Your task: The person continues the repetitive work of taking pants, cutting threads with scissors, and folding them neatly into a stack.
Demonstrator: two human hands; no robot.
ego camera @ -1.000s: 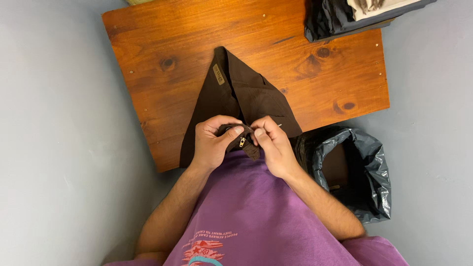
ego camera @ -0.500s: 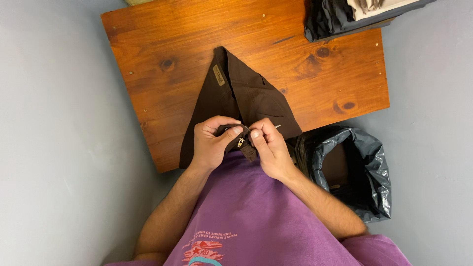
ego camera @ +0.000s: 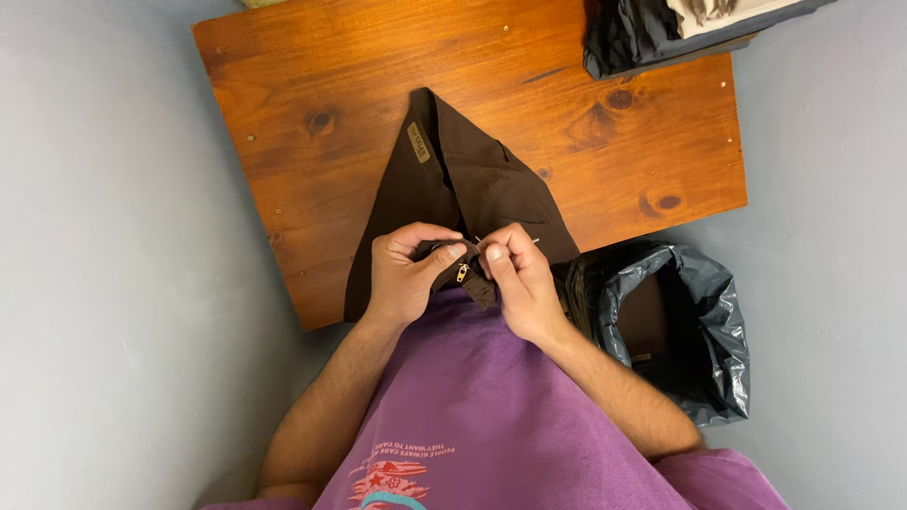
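Pinching the dark brown folded cloth garment (ego camera: 463, 189) on the wooden table's (ego camera: 312, 66) near edge, left hand (ego camera: 402, 279) clamps the zip corner, right hand (ego camera: 520, 274) nips a thin needle — we'd keep it taut.

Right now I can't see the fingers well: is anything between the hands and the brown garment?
Nothing visible. The left hand pinches the brown garment at its zipper; the right hand touches it too, holding a thin needle-like thing.

table (ego camera: 312, 85) left of brown garment (ego camera: 472, 179) bare – passable | far right corner: black bag (ego camera: 642, 38) | right: bin (ego camera: 699, 321)
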